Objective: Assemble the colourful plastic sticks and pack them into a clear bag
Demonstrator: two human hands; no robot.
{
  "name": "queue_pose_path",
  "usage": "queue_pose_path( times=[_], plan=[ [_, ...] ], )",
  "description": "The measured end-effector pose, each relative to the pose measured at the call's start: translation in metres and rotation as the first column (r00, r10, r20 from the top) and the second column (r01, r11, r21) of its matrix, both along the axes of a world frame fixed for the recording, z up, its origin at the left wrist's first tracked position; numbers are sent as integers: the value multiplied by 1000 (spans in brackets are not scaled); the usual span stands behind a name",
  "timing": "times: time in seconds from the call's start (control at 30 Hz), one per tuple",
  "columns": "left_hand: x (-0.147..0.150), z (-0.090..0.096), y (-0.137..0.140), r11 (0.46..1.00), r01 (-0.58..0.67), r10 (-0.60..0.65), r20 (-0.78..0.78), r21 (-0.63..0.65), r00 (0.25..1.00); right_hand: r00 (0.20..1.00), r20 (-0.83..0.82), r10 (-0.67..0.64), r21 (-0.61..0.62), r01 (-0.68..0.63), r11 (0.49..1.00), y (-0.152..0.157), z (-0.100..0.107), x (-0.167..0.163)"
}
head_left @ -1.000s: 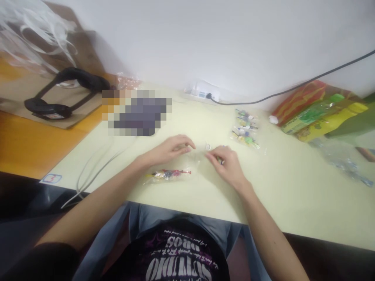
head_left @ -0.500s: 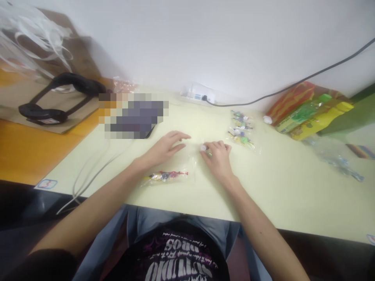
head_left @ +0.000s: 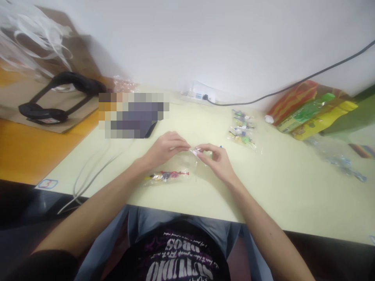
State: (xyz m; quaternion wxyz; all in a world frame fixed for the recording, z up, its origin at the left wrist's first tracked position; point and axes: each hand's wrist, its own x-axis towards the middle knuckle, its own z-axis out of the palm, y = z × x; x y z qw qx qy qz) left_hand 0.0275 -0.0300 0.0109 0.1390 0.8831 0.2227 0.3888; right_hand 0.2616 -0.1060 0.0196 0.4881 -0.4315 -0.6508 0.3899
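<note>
Fingertips of my left hand (head_left: 166, 150) and my right hand (head_left: 216, 159) almost meet over the table, both pinched on a small piece of clear plastic wrapping (head_left: 193, 150). A white part shows in it at my right fingertips; what it is, I cannot make out. Small blue and green bits peek out around my right hand. Just below my left hand lies a clear plastic bag (head_left: 166, 176) with small red, yellow and dark pieces in it. Farther right are more clear bags (head_left: 242, 127) of small green, blue, white and yellow pieces.
A pixelated dark flat object (head_left: 134, 119) lies at the left, with pale cables (head_left: 84, 175) nearby. A black-handled frame (head_left: 61, 97) rests on cardboard. A power strip (head_left: 199, 93) with a black cord stands by the wall. Bright snack packets (head_left: 316, 117) are at the right.
My left hand has closed its fingers and moved right to the plastic. My right hand has turned, bringing its fingertips left with the white part toward the left hand.
</note>
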Motion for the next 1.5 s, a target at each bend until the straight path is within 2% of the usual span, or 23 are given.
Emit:
queue_pose_path(
  times=[0.17,0.27,0.4,0.57,0.73,0.83,0.9,0.97,1.07,1.2,1.5],
  plan=[
    [2,1,-3,1000,-4,4,11,-12,1000,992,-123,11,-133,-28,991,3,0,5],
    [3,3,-4,999,-34,34,22,7,999,991,-134,-3,-132,-15,991,2,3,9],
    [0,3,-2,997,-76,76,28,14,997,993,-57,-107,-13,106,994,-2,6,20],
    [-1,2,-2,995,-92,91,46,28,995,964,75,-253,186,236,954,-6,7,31],
    [2,6,-6,998,-58,61,91,-33,994,930,222,-294,357,203,912,-8,17,41],
    [2,11,-8,995,-21,27,61,-99,998,920,245,-306,405,189,894,-10,25,55],
    [1,13,-9,988,31,-40,-57,-154,998,924,300,-239,365,120,923,-11,29,65],
    [1,13,-10,971,80,-123,-187,-225,975,915,384,-120,271,12,962,-11,30,70],
    [2,9,-10,944,130,-219,-284,-302,933,882,471,11,156,-96,983,-11,29,69],
    [3,4,-8,927,153,-265,-308,-342,914,874,484,45,122,-118,986,-8,24,62],
    [0,2,-7,909,128,-238,-242,-396,941,871,490,44,134,-125,983,-4,11,51]
  ],
)
